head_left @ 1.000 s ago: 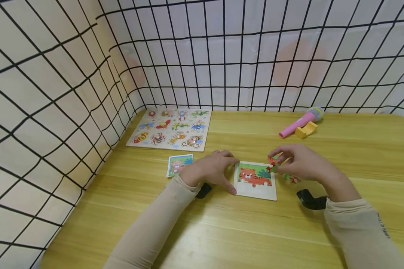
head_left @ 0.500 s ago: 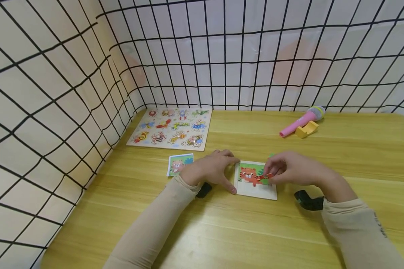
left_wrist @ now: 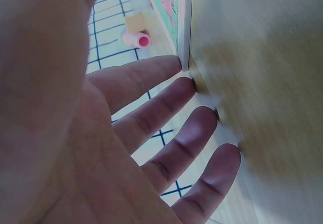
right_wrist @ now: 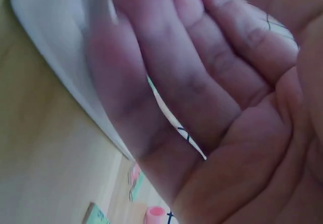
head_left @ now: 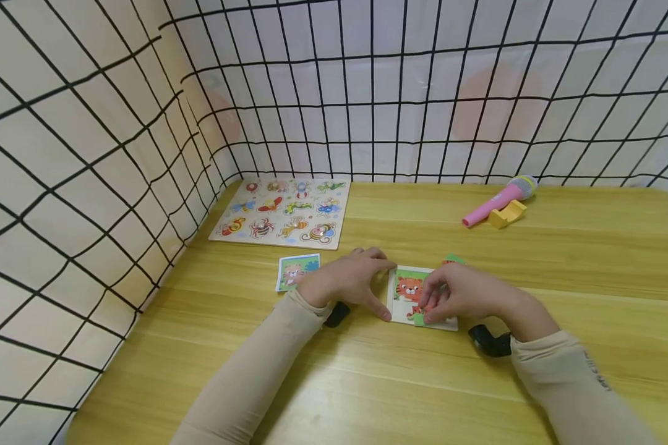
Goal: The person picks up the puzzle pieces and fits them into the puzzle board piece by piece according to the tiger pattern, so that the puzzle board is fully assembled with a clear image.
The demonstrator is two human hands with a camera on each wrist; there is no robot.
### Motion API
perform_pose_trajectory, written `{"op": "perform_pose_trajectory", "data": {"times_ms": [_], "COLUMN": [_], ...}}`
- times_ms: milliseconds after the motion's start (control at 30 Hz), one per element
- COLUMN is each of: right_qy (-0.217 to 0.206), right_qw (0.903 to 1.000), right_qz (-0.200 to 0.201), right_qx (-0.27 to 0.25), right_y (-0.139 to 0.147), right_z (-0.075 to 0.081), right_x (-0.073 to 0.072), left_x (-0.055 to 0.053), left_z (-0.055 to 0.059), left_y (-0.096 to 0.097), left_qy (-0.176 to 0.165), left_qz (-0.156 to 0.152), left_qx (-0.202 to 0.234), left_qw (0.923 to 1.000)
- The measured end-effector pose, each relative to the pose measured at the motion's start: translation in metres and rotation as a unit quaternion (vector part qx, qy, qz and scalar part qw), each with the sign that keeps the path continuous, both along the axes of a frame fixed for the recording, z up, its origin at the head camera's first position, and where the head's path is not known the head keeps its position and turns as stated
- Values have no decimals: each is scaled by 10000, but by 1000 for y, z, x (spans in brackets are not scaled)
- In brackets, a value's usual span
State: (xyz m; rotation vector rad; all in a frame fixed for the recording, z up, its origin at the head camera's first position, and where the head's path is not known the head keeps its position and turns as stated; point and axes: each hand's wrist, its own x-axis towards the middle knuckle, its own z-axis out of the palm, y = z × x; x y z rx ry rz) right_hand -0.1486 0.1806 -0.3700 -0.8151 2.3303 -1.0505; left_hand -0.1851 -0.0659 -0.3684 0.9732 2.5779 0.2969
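Note:
A square puzzle board [head_left: 398,312] lies on the table, with a tiger's head and green background [head_left: 409,288] laid in its upper part. My left hand [head_left: 351,278] braces the board's left edge, thumb at the near corner and index finger at the far one. In the left wrist view, the fingers [left_wrist: 166,148] are extended, the index tip touching the board's edge [left_wrist: 183,27]. Over the lower part of the board, my right hand [head_left: 470,296] pinches a red-and-green puzzle piece [head_left: 419,320], partly hidden by the fingers. In the right wrist view, fingers cover the piece.
A loose puzzle piece [head_left: 453,258] lies behind my right hand. The tiger picture card [head_left: 297,272] is beside my left wrist. A wooden insect puzzle [head_left: 281,216] sits at the back left; a pink toy microphone [head_left: 495,204] and yellow block [head_left: 506,214] at the back right. Black netting [head_left: 372,93] borders the table.
My right hand has carried the puzzle piece from the board's upper right corner down and left to its lower part, turning it. The left hand and board have stayed put.

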Motion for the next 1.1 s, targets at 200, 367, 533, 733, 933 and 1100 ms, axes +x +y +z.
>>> {"op": "perform_pose_trajectory", "data": {"times_ms": [200, 367, 533, 733, 933, 1100], "right_qy": [437, 365, 328, 464, 405, 401], "right_qw": [9985, 9979, 9976, 9972, 9968, 9963], "right_qz": [-35, -133, -196, -147, -223, -293], "right_qx": [333, 516, 569, 569, 654, 698], "right_y": [-5, -5, -6, -5, -5, -6], "right_z": [-4, -4, -3, -5, -3, -1], "right_x": [0, 0, 0, 0, 0, 1], "left_x": [0, -1, -1, -1, -1, -2], "left_z": [-1, -2, -2, -1, -1, -1], "left_y": [0, 0, 0, 0, 1, 1], "left_qy": [-4, 11, -6, -21, -36, -27], "left_qz": [-35, -38, -14, 1, 3, -2], "left_qx": [3, -15, -21, -39, -37, -31], "left_qw": [10000, 10000, 10000, 10000, 10000, 10000]}}
